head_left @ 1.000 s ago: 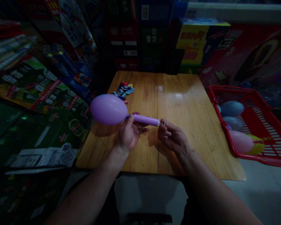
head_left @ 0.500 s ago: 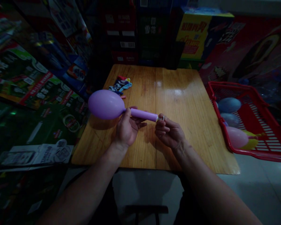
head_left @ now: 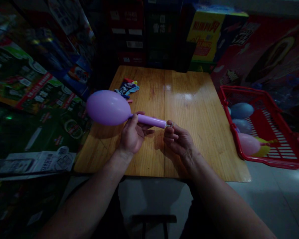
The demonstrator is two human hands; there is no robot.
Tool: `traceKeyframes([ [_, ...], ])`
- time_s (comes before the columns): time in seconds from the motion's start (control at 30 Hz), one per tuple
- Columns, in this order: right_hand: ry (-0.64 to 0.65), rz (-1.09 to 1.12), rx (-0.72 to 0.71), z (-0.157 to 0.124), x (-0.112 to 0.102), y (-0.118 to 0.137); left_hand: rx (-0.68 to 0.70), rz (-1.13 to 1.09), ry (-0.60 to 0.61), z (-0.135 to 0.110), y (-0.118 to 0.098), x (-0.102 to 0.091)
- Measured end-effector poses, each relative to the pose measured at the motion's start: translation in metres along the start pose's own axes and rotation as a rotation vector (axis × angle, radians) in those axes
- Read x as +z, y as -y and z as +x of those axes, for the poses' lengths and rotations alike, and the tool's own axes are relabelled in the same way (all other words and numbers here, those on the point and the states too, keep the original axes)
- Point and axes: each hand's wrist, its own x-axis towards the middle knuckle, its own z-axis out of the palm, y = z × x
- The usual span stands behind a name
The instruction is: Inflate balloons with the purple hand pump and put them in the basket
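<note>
A purple inflated balloon (head_left: 108, 108) is fitted by its neck on the nozzle end of a purple hand balloon pump (head_left: 151, 120), above the table's left half. My left hand (head_left: 134, 134) is closed around that end, its thumb pressing at the balloon's neck and its fingers under the barrel. At the pump's right end, my right hand (head_left: 178, 137) grips the white plunger handle (head_left: 171, 124), which sits close to the barrel. A pile of uninflated balloons (head_left: 128, 88) lies on the table behind the purple balloon.
The wooden table (head_left: 191, 109) is in front of me. A red basket (head_left: 286, 132) to its right holds several inflated balloons, blue, pink and yellow. Stacked drink cartons (head_left: 52, 122) stand at the left, and more boxes (head_left: 204, 36) line the back.
The purple balloon has grown larger. Both hands keep their holds, and the plunger handle stays near the barrel. The view has shifted slightly.
</note>
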Motion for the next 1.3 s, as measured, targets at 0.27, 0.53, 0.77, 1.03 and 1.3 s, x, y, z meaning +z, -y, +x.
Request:
traceKeyframes([
  [0.27,0.028,-0.075,-0.063,-0.01,0.003,0.022,0.073,-0.045,-0.114,0.007,-0.016,-0.011],
  [0.53,0.039,-0.055,0.006,-0.006,0.0,0.002,-0.034,-0.03,-0.027,0.002,0.0,-0.005],
  [0.77,0.022,0.025,-0.062,-0.012,-0.001,0.017,0.088,0.011,-0.043,-0.004,-0.009,0.0],
  [1.03,0.044,-0.128,-0.051,-0.011,0.0,0.019,0.05,-0.006,-0.044,0.0,-0.01,-0.005],
  [1.3,0.008,-0.135,-0.027,-0.008,0.007,0.005,-0.021,-0.01,-0.009,-0.002,-0.005,-0.009],
])
